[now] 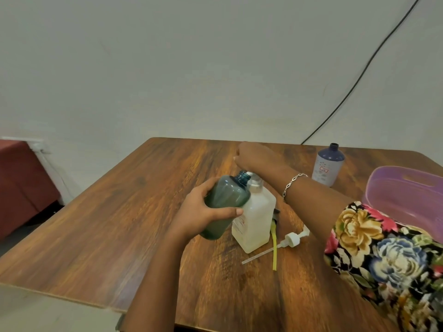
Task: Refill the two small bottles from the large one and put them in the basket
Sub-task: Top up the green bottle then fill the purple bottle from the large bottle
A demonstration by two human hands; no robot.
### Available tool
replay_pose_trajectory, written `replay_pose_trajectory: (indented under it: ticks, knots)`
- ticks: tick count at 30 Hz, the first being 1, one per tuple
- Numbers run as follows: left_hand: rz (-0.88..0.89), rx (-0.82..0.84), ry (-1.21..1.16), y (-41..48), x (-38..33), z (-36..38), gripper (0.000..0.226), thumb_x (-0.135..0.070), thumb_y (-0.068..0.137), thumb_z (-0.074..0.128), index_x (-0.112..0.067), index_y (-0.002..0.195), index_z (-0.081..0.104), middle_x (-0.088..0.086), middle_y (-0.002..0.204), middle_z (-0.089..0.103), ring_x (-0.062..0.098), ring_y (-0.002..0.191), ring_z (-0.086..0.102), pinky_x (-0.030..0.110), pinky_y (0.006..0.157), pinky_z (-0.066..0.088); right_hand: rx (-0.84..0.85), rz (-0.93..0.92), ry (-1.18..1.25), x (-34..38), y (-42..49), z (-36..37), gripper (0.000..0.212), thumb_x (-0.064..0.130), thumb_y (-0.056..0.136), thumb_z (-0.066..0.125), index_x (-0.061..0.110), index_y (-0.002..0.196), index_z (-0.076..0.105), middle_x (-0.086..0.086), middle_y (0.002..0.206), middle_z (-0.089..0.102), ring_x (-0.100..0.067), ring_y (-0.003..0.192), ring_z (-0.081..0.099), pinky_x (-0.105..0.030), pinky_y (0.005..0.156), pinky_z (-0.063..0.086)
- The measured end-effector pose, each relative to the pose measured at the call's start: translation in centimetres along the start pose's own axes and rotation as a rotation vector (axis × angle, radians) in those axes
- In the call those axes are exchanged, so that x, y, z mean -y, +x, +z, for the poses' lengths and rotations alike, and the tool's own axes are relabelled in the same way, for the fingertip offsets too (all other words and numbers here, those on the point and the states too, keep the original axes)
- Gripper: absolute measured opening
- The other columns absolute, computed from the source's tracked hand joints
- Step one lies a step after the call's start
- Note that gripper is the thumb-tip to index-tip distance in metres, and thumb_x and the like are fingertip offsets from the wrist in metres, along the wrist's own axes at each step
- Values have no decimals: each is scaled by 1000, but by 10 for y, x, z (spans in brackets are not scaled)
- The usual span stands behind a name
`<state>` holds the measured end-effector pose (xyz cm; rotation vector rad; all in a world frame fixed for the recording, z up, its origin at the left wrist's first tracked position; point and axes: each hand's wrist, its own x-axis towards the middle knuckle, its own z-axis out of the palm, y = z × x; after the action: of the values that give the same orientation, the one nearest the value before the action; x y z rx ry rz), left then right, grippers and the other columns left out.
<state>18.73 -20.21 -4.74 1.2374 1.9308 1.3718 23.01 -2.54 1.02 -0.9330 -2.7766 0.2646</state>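
Observation:
My left hand [203, 212] grips a dark teal bottle [225, 202] and holds it tilted, its open neck up against the top of a white translucent bottle [256, 219] that stands on the table [119, 224]. My right hand [251, 154] hovers just behind and above both bottle tops, fingers curled under; whether it holds anything is hidden. A blue bottle with a white label [328, 167] stands uncapped at the far right. The purple basket [405, 195] sits at the right edge, partly behind my floral sleeve.
A white pump head with its long tube [291, 240] lies on the table right of the white bottle, beside a yellow strip [274, 248] and a small dark part [276, 213]. A black cable [359, 77] runs down the wall.

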Motion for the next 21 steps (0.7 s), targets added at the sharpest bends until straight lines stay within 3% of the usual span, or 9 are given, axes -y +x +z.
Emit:
replay_pose_trajectory:
  ticks: [5,9,14,18,21]
  knots:
    - [14,-9,-25,-1,-5,-2,82,-58,43,74,-42,120,49,-13,115,59,9,102,59,24,79,50,62,15,15,4,10,-14,25,21,94,45,15,70,47,1,67,49,-17,64,48,-25,52,32]
    - [13,-7,-20,1,-6,-2,84,-58,43,74,-40,122,50,-12,117,58,8,103,58,26,82,51,78,40,-28,5,9,-9,30,18,94,45,15,64,44,0,65,47,-15,59,44,-25,51,31]
    - [-6,2,4,1,-3,-1,94,-60,43,73,-32,129,50,-11,115,59,9,101,59,26,79,50,25,26,-60,1,-2,-1,25,14,93,44,13,69,49,0,71,49,-21,76,54,-30,65,41]
    - [-13,-7,-12,-2,-4,-3,88,-59,41,73,-37,123,49,-10,115,58,10,101,58,23,77,49,22,11,17,1,0,-5,26,16,94,43,13,68,48,0,66,48,-17,63,48,-26,55,37]
    - [-10,-23,-23,-3,-6,-5,86,-58,41,74,-37,121,50,-11,115,59,10,101,59,23,77,49,30,-5,-9,2,5,-15,27,23,95,43,15,70,46,1,67,47,-16,65,48,-26,56,35]
